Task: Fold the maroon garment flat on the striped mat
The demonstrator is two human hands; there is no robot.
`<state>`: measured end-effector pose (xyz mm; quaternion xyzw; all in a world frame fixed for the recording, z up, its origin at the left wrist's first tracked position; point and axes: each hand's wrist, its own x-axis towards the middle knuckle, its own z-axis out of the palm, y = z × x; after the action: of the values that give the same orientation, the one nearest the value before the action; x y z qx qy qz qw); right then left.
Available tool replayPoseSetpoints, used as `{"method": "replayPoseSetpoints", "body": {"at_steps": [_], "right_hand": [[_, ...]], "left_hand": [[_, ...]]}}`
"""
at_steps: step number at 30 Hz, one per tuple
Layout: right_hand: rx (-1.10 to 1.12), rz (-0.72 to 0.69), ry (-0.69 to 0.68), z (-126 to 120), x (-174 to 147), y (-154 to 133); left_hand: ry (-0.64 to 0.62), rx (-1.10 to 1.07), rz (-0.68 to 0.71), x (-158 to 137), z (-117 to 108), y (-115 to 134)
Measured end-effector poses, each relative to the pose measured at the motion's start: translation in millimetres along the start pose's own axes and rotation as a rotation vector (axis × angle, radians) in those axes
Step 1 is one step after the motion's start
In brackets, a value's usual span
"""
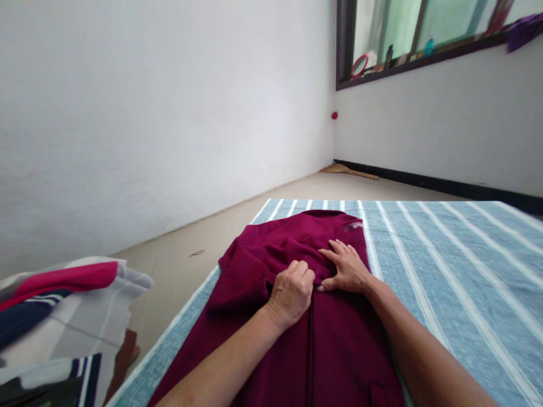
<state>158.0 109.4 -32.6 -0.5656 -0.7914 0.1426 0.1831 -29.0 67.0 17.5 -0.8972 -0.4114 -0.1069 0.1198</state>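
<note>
A maroon zip-up jacket lies on a blue-and-white striped cloth, its collar end away from me. White lettering shows on a patch near its upper right edge. My left hand is closed, knuckles up, at the top of the visible front zip line and pinches the jacket there; its fingertips are hidden. Just right of it, my right hand rests on the fabric with fingers spread, the thumb close to the left hand. Around both hands the cloth of the jacket is bunched and wrinkled.
Several garments, including a pink one, lie piled at lower left beside the striped surface. A hand broom lies on the floor in the far corner. A windowsill at upper right holds a red-rimmed mirror and bottles. White walls stand behind.
</note>
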Motion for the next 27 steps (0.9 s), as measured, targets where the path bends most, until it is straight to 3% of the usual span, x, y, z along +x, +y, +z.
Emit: {"method": "replayPoseSetpoints", "body": {"at_steps": [4,9,14,18,23,27], "right_hand": [[0.021,0.008,-0.009,-2.3,0.0,-1.4],[0.038,0.014,-0.014,-4.2,-0.1,-3.1],[0.026,0.01,-0.012,-4.2,0.1,-3.3],[0.018,0.004,-0.026,-5.7,0.4,-3.3],[0.037,0.009,-0.028,-7.6,0.6,-3.7],[0.046,0.017,-0.033,-7.4,0.6,-3.8]], "left_hand": [[-0.069,-0.086,-0.049,-6.6,-5.8,-7.5],[0.014,-0.049,-0.124,-9.7,-8.8,-8.9],[0.116,0.003,-0.038,0.7,-6.8,4.5],[0.123,0.027,-0.04,9.7,-7.5,12.4],[0.132,0.185,-0.068,14.1,-14.8,5.1],[0.195,0.232,-0.008,8.4,-14.0,-4.6]]}}
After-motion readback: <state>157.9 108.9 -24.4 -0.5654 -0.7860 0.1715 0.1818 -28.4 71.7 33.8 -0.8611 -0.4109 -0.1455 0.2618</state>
